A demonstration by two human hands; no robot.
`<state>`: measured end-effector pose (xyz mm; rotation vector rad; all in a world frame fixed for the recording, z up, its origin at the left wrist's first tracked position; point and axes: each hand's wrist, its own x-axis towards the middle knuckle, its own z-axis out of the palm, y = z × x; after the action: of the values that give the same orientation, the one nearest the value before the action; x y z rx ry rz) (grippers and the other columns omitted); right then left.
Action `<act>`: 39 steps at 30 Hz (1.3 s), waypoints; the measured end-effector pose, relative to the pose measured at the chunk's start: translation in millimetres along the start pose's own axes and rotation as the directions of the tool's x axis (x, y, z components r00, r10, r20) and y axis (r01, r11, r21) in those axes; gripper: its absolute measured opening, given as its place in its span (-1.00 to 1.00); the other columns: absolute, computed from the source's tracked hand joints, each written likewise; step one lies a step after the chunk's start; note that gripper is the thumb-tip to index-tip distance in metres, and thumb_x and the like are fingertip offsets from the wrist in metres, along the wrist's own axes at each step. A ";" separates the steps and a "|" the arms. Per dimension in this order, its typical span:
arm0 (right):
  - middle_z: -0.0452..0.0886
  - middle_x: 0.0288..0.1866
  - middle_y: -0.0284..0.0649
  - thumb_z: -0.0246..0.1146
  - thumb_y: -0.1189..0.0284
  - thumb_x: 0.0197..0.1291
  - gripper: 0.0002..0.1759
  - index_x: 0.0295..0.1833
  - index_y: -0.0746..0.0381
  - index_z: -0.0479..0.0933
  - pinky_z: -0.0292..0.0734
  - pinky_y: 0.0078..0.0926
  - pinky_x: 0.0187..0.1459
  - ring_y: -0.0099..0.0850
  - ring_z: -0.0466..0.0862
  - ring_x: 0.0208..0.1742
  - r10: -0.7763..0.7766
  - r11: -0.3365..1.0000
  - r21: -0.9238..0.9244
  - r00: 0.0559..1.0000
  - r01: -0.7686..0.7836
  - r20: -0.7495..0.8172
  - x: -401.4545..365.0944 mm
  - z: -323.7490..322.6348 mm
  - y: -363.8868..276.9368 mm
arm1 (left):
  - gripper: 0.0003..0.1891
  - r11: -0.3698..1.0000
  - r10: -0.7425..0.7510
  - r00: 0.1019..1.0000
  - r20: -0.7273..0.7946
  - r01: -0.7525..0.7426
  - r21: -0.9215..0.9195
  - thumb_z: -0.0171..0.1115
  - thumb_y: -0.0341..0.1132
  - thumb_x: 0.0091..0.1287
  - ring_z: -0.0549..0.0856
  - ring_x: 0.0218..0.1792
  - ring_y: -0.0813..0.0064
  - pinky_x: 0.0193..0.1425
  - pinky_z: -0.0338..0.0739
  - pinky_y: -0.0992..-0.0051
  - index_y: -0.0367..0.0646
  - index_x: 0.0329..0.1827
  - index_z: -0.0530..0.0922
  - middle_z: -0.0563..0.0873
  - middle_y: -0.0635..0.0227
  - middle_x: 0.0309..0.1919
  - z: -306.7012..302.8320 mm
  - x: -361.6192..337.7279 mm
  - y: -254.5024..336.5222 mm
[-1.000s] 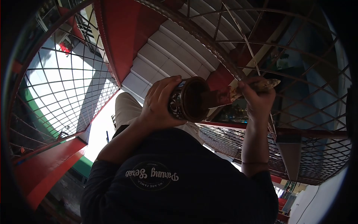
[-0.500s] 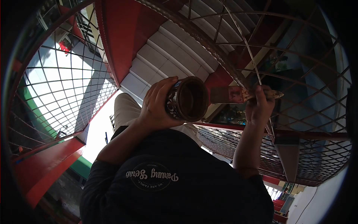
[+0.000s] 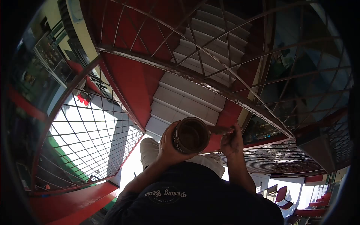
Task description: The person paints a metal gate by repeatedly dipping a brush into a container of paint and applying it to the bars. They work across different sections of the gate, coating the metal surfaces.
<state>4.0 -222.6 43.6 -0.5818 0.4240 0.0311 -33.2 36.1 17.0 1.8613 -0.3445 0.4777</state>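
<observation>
My left hand (image 3: 168, 149) is wrapped round the side of a round tin (image 3: 177, 144) with a printed outside. The tin tilts toward me, and brown paint seems to coat its inside. My right hand (image 3: 233, 143) grips a flat paintbrush (image 3: 220, 130) by its handle. The brush appears nearly edge-on, with its dark bristle end pointing left, at or very near the tin's rim; contact cannot be made out. Smudges mark the right hand's fingers. Beyond both hands runs a brown metal grille rail (image 3: 210, 85) with a rough, worn surface.
White tiled stairs (image 3: 183, 101) rise behind the rail between red walls (image 3: 131, 80). Thin crossed bars of a lattice grille (image 3: 86, 135) stand on the left, and more mesh (image 3: 258, 161) on the right. Red chairs (image 3: 284, 198) show at lower right.
The view has shifted. The paintbrush has left the grille rail and come down, turning from its flat face to its edge, closer to the tin. Both hands keep their hold.
</observation>
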 end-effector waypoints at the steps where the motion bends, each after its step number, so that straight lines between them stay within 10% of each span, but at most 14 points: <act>1: 0.66 -0.47 -0.38 0.39 0.16 0.34 -0.73 -0.29 0.09 0.58 0.71 -0.60 -0.33 -0.53 0.71 -0.46 -0.083 0.997 0.005 0.996 0.083 0.013 3.0 2.1 5.0 | 0.28 1.000 0.011 0.999 0.031 -0.011 0.016 0.77 0.04 -0.29 0.56 0.34 -0.02 0.39 0.47 0.02 -0.22 0.52 0.17 0.51 0.01 0.34 -0.8 3.2 -5.6; 10: 0.69 -0.21 -0.18 0.29 0.55 0.35 -0.92 -0.10 0.20 0.52 0.74 -0.34 -0.20 -0.35 0.75 -0.22 -0.511 0.831 -0.122 0.831 0.543 0.218 -16.6 39.7 -39.9 | 0.29 1.000 -0.010 0.997 0.074 0.008 0.024 0.77 -0.02 -0.32 0.57 0.31 -0.01 0.38 0.48 0.07 -0.20 0.52 0.16 0.49 0.00 0.32 1.9 24.8 7.6; 19: 0.69 -0.23 -0.19 0.40 0.65 0.21 -0.82 -0.13 0.31 0.56 0.62 -0.55 -0.28 -0.41 0.75 -0.28 -0.519 0.483 -0.518 0.707 0.706 0.480 -18.8 49.6 -78.8 | 0.29 0.996 0.084 0.996 0.029 -0.085 0.018 0.78 -0.02 -0.32 0.58 0.32 0.04 0.38 0.50 0.13 -0.21 0.52 0.17 0.50 0.02 0.32 5.3 24.4 10.3; 25: 0.72 -0.21 -0.16 0.40 0.50 0.29 -0.84 -0.11 0.30 0.57 0.78 -0.48 -0.20 -0.34 0.78 -0.26 -0.499 0.814 -0.204 0.835 0.544 0.232 -23.4 57.4 -66.8 | 0.32 0.996 0.049 0.999 0.022 -0.047 -0.076 0.80 -0.11 -0.31 0.57 0.34 0.09 0.40 0.50 0.13 -0.24 0.54 0.10 0.48 0.01 0.34 4.3 21.9 6.1; 28: 0.73 -0.23 -0.16 0.39 0.35 0.34 -0.80 -0.14 0.25 0.58 0.82 -0.51 -0.21 -0.36 0.79 -0.28 -0.247 0.969 -0.004 0.967 0.248 0.062 -4.4 22.8 -52.3 | 0.33 0.972 -0.003 1.000 0.026 0.009 -0.235 0.81 -0.15 -0.31 0.56 0.34 0.13 0.40 0.49 0.13 -0.25 0.53 0.07 0.48 0.01 0.33 6.1 19.0 -5.6; 39: 0.76 -0.18 -0.17 0.35 0.15 0.37 -0.70 -0.22 0.17 0.62 0.79 -0.61 -0.27 -0.48 0.77 -0.33 -0.049 0.957 0.290 0.987 0.003 0.153 -7.6 -12.8 -19.3 | 0.28 0.883 -0.132 0.975 0.179 0.198 -0.425 0.82 -0.18 -0.28 0.53 0.35 0.16 0.42 0.48 0.15 -0.24 0.49 0.09 0.47 0.05 0.32 3.4 5.9 -24.6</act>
<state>-5.0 -244.9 47.2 -0.2932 0.2591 -0.0097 -16.2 40.9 -1.4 1.4655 -0.3536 0.1281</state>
